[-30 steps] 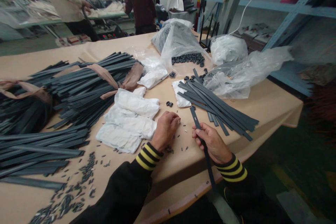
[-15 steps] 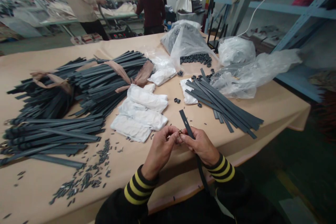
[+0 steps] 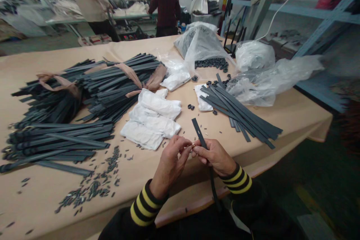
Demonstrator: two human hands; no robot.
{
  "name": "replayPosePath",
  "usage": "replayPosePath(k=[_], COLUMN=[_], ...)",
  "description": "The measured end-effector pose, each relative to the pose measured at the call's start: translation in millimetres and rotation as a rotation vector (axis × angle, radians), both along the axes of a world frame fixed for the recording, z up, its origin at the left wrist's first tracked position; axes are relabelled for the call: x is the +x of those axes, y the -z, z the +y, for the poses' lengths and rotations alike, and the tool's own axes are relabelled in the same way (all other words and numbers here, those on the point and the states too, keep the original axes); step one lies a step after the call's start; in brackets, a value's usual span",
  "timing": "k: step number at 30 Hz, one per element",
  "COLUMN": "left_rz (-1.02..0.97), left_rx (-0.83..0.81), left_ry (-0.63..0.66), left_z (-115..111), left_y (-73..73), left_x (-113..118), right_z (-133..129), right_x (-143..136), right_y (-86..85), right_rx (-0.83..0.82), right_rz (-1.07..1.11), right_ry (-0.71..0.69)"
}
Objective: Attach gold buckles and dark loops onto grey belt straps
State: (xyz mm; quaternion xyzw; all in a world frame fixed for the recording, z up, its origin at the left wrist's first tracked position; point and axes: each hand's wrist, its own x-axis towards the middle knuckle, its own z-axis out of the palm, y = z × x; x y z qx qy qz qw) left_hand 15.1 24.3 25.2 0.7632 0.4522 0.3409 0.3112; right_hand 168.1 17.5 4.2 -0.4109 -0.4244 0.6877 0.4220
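My left hand (image 3: 174,159) pinches a small gold-coloured metal piece (image 3: 192,145) between thumb and fingers. My right hand (image 3: 215,155) is closed around a dark strap (image 3: 200,132), its thumb and finger close to the metal piece. The strap has a small slit near its upper end, and its lower part hangs down past the table edge towards my lap. Both hands meet just over the front edge of the paper-covered table (image 3: 239,146). What my curled right fingers cover is hidden.
Loose straps (image 3: 242,110) lie at right, beside clear plastic bags (image 3: 261,82). White packets (image 3: 153,120) are left of centre. Tied strap bundles (image 3: 112,82), finished-looking straps (image 3: 62,140) and scattered small dark pieces (image 3: 95,189) cover the left. A person (image 3: 166,5) stands beyond the table.
My left hand has shifted slightly, its fingers more arched over the metal piece. The right hand still holds the strap. The view has moved a little.
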Motion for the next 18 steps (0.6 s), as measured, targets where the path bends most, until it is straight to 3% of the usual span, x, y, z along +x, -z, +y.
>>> replayPosePath(k=[6,8,11,14,18], left_rz=[-0.147,-0.289,-0.564,-0.740,-0.739], left_rx=[-0.272,-0.444,-0.708,-0.866,-0.834], left_ry=[0.076,0.141,0.191,0.103,-0.020], left_z=[-2.4,-2.9,-3.2,-3.4,-2.9], left_y=[2.8,2.3,2.1,4.2,5.6], left_x=[-5.1,-7.4,-9.0,-6.9,-2.0], right_z=[-1.0,-1.4,-1.9,-2.1,-3.3], right_x=[5.2,7.0,8.0,6.2,1.3], right_y=[-1.4,-3.0,-4.5,-5.9,-8.4], right_rx=[-0.094,-0.115,-0.015,0.125,0.224], right_rz=[0.078,0.114,0.031,-0.181,-0.329], right_ry=[-0.077,-0.136,-0.149,-0.096,-0.084])
